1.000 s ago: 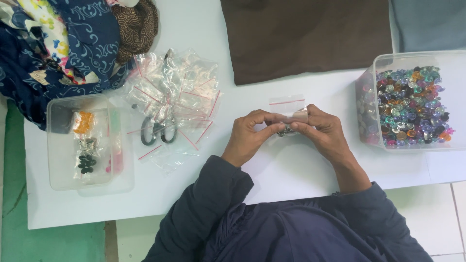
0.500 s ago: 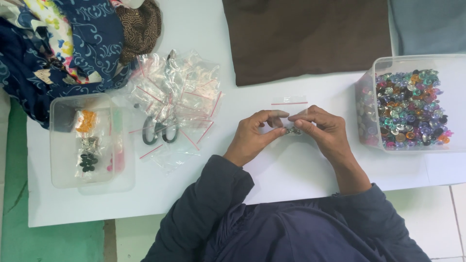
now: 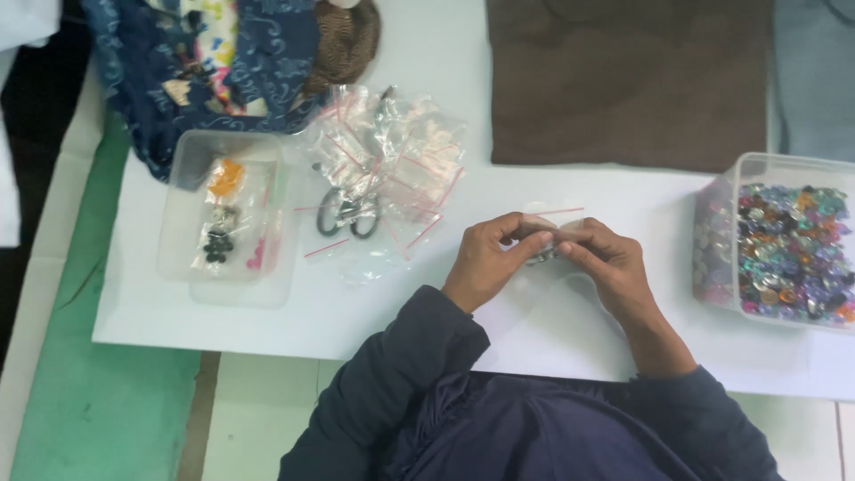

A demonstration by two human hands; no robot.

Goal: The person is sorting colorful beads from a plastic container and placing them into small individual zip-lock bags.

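The white counter [image 3: 267, 321] carries everything, and places here are told from the small clear bag [image 3: 552, 223] held over its middle. Far beyond the bag lies a flat brown cloth [image 3: 628, 80], matte and square-edged; to its right stands a clear plastic tub [image 3: 757, 169] heaped with glossy, many-coloured beads [image 3: 793, 254]. To the bag's left lies a crinkled heap of clear pouches [image 3: 392, 151] with red seal strips, scissors [image 3: 349, 214] half under them, and further left a second clear tub [image 3: 191, 151] holding a few packed bags. Beyond that heap lies blue patterned fabric [image 3: 142, 80]. The left hand [image 3: 494, 258] and right hand [image 3: 606, 263] meet at the bag, both equally near, fingertips pinched narrow on its top edge from either side. The bag's red-lined mouth runs left to right between the two grips, its body hanging toward the person, with something small and dark inside that is too small to tell.
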